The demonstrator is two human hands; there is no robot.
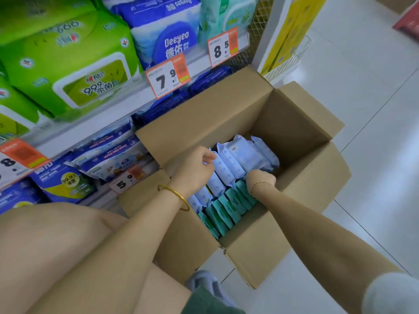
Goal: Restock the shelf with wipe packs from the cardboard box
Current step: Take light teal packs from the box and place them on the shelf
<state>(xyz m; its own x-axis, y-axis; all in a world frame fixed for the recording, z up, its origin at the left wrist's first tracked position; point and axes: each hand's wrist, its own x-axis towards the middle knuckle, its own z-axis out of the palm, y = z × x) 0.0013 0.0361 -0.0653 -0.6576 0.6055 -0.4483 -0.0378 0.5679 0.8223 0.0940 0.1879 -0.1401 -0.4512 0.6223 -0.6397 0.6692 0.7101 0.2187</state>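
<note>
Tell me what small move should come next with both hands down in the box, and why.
Probably close the left hand and right hand around a few light blue wipe packs and lift them up. Both hands are already among the packs standing on edge in the cardboard box, and none has left the row yet.

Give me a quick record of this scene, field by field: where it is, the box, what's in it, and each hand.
place: shop aisle beside shelf
box: open, on floor
contents: light blue packs and teal packs, standing on edge
left hand: in box, fingers on a blue pack
right hand: pushed down among packs, fingers hidden
price tags: on shelf edges
</note>
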